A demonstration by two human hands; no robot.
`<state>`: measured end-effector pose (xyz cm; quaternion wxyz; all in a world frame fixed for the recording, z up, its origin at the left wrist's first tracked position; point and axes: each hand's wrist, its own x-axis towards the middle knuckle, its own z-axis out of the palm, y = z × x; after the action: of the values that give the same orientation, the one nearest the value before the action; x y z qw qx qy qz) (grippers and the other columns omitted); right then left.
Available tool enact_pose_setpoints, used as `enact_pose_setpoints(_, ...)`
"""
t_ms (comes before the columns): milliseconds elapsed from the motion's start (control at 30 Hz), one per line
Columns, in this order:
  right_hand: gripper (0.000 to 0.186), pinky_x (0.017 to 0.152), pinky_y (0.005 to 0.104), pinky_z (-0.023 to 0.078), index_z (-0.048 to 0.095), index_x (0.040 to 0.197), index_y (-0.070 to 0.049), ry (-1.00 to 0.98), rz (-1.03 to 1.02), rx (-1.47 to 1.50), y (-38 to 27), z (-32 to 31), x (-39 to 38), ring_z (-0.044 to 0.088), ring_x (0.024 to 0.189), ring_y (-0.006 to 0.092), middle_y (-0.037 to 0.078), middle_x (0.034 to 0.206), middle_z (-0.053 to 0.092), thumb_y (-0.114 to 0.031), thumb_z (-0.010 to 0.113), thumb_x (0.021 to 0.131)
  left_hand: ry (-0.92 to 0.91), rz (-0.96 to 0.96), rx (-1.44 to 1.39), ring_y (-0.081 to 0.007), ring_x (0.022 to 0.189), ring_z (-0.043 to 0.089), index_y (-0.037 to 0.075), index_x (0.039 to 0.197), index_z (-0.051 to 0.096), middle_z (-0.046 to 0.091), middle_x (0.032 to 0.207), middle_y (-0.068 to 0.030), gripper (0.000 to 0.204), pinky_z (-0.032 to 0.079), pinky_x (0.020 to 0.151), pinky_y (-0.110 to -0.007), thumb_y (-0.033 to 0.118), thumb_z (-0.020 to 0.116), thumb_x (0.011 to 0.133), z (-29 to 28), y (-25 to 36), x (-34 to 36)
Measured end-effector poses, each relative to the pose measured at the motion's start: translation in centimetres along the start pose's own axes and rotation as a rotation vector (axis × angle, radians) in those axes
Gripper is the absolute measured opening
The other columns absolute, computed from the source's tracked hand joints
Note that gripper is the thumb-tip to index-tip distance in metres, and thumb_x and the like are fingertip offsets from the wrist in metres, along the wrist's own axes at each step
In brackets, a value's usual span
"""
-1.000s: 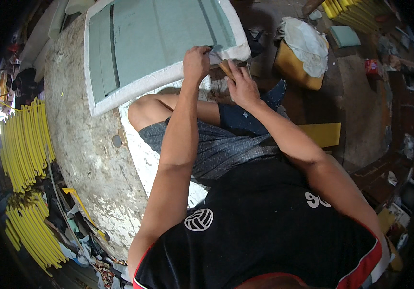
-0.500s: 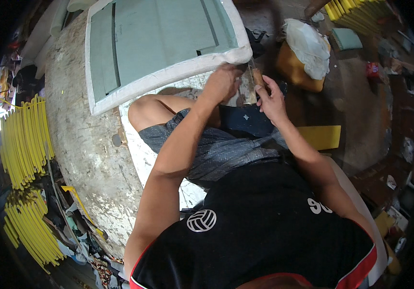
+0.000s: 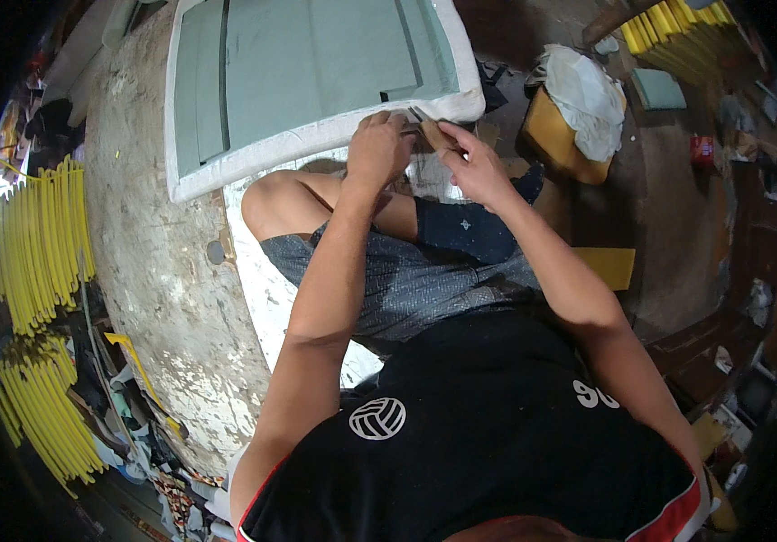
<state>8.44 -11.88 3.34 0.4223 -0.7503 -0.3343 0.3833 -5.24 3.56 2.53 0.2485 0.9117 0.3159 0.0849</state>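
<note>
A pale green panel [image 3: 307,72] with a padded white border [image 3: 271,144] lies before me. My left hand [image 3: 377,149] is curled at the border's near edge toward the right corner; what its fingertips grip is hidden. My right hand [image 3: 479,167] grips a wooden-handled tool [image 3: 439,135], whose thin dark end reaches the border beside my left fingers. Both hands are close together above my bent leg.
Worn boards [image 3: 144,271] lie left and beneath the panel. Yellow padded strips are stacked at left [image 3: 41,253] and upper right [image 3: 668,36]. Right are a brown cushion [image 3: 546,131] with white cloth [image 3: 582,90], a green pad [image 3: 659,88] and a yellow board [image 3: 603,267].
My left hand dipped toward me and rightward, then moved up-left to the border. My right hand dropped to the right, then rose leftward, tilting the tool toward the border.
</note>
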Motion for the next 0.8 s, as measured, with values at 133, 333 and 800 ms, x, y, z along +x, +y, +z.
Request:
enact_pose_setpoints(133,0.050,0.090,0.0336,0.049,0.058,0.145,-0.009,-0.024,-0.008,-0.004,-0.9,0.1,1.7,0.061,0.107,0.0243,0.018,0.129,0.066,-0.020,0.062,0.097,0.047,0.058,0.084,-0.0441,0.135,0.052,0.001,0.139,0.058,0.058,0.141,-0.0269,0.056,0.042,0.115,-0.046,0.025,0.071,0.089,2.1,1.0,0.0)
enact_pose_setpoints(333,0.050,0.071,0.0314,0.053,0.058,0.147,-0.014,-0.013,0.044,-0.094,0.2,0.0,2.2,0.061,0.079,0.0166,0.012,0.116,0.069,-0.020,0.062,0.098,-0.052,0.023,0.116,-0.0450,0.143,0.044,0.001,0.147,0.050,0.047,0.154,-0.0255,0.068,0.038,0.119,-0.048,0.025,0.073,0.087,2.6,0.6,-0.4)
enact_pose_setpoints(800,0.051,0.043,0.0222,0.037,0.049,0.155,-0.019,-0.165,0.458,0.048,-6.8,-1.6,3.3,0.045,0.057,0.0050,0.003,0.095,0.062,-0.027,0.056,0.105,-0.086,-0.036,0.066,-0.0504,0.144,0.040,0.014,0.157,0.040,0.044,0.153,-0.0334,0.074,0.037,0.118,-0.051,0.027,0.070,0.091,1.8,0.5,-0.1)
